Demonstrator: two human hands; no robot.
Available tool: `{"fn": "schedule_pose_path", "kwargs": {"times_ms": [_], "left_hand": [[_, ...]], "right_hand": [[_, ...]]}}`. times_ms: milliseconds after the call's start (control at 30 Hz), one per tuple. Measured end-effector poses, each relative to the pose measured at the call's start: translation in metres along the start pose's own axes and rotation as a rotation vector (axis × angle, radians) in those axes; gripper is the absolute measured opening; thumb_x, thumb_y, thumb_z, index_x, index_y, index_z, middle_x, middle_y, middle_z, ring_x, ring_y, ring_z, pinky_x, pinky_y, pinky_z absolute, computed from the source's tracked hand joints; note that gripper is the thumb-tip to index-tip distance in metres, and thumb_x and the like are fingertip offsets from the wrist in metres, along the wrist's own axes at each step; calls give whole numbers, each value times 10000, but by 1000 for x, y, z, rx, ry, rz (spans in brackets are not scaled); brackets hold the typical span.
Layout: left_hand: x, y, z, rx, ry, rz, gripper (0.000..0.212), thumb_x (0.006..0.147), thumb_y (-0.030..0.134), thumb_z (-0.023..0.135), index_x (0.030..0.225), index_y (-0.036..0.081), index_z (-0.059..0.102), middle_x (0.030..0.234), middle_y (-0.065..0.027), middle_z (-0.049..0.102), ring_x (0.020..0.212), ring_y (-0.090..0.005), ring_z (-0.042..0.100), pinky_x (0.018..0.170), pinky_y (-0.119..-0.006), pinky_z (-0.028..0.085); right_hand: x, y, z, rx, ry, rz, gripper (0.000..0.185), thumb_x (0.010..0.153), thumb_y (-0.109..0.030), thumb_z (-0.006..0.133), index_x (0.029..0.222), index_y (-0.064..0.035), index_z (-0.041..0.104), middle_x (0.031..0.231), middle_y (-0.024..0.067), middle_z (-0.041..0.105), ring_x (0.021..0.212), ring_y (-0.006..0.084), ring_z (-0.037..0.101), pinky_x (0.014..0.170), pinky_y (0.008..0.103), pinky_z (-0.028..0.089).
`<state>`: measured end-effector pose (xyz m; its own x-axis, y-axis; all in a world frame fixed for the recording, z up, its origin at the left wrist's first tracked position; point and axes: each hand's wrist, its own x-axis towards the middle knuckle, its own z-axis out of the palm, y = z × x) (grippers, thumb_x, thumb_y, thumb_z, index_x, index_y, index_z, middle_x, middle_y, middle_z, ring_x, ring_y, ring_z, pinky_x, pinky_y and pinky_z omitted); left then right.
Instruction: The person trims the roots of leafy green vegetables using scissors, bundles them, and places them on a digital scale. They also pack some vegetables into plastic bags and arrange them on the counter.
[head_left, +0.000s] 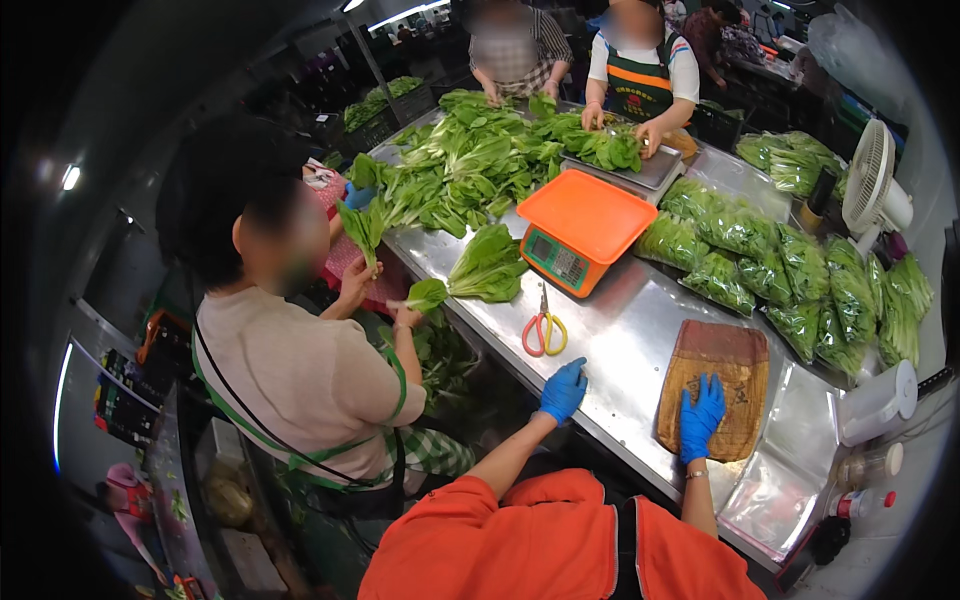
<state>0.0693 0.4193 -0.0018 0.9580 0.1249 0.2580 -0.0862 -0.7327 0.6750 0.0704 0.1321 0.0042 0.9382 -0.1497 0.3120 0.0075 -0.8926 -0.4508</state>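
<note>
Both of my hands wear blue gloves. My left hand (564, 391) rests at the near edge of the metal table (622, 337), fingers slightly bent and holding nothing. Flat on a worn brown board (682, 352) lies my right hand (702, 417), its fingers spread a little. The board looks wooden, has a reddish far end and bears dark writing. Beyond my left hand lie scissors (545, 322) with one red and one yellow handle. An orange digital scale (581, 221) with a bare flat pan stands farther back, beside a bunch of leafy greens (487, 266).
Bagged greens (780, 262) are piled along the right, near a white fan (870, 176). Clear plastic bags (780, 480) lie right of the board. A heap of loose greens (465, 165) covers the far end. At left a co-worker (300, 367) holds leaves; others work across the table.
</note>
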Motion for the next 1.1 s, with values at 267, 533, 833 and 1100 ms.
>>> {"fn": "schedule_pose_path", "kwargs": {"times_ms": [267, 533, 833, 1100], "left_hand": [[-3, -4, -3, 22, -9, -35, 317, 797, 178, 498, 1103, 100, 524, 899, -171, 587, 808, -321, 569, 713, -376, 459], [2, 1, -2, 17, -20, 1, 314, 795, 187, 493, 1090, 87, 529, 870, -170, 587, 794, -315, 568, 704, -397, 459], [-1, -2, -1, -46, -25, -2, 342, 783, 157, 515, 1117, 80, 524, 961, -181, 578, 870, -316, 566, 769, -365, 456], [0, -4, -2, 27, 39, 38, 296, 775, 135, 521, 1069, 99, 535, 836, -141, 591, 767, -298, 577, 688, -368, 469]], "right_hand": [[-1, -7, -1, 3, -16, 37, 517, 772, -243, 579, 1233, -60, 435, 1339, 150, 326, 1223, 312, 302, 1003, 430, 223], [-1, -1, -2, -1, 5, 33, 525, 765, -257, 588, 1227, -58, 439, 1323, 157, 345, 1212, 310, 311, 994, 431, 234], [-6, -10, -9, -59, 5, -7, 478, 799, -250, 568, 1218, -54, 448, 1302, 164, 368, 1192, 325, 338, 983, 418, 271], [0, -9, -2, -63, 42, -40, 466, 798, -254, 567, 1203, -49, 465, 1284, 177, 391, 1167, 332, 374, 974, 409, 300]]}}
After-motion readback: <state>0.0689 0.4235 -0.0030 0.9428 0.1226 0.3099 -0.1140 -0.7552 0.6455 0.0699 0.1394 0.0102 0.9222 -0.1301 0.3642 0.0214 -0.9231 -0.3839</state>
